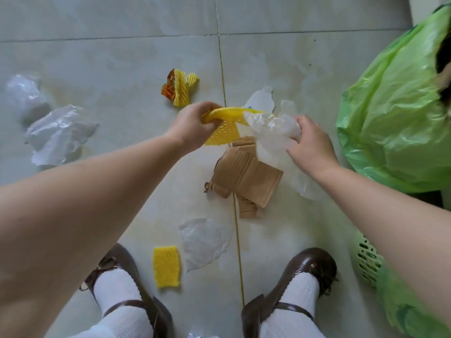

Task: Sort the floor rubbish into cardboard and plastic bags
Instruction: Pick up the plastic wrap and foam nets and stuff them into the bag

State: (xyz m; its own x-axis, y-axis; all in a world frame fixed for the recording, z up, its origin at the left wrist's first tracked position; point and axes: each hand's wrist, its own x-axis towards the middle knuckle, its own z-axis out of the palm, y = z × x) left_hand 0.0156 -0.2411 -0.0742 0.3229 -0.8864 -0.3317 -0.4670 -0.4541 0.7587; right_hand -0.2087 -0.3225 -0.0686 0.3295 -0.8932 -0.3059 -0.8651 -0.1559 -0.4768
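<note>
With the yellow foam net (223,125) clenched in the left hand (192,125) and crumpled clear plastic (273,130) bunched in the right hand (310,147), both just above the torn cardboard (244,176), some plastic could be dropped short of the green bag (390,118) at its right

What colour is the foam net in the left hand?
Yellow foam net, gripped by the left hand; head view.
</note>
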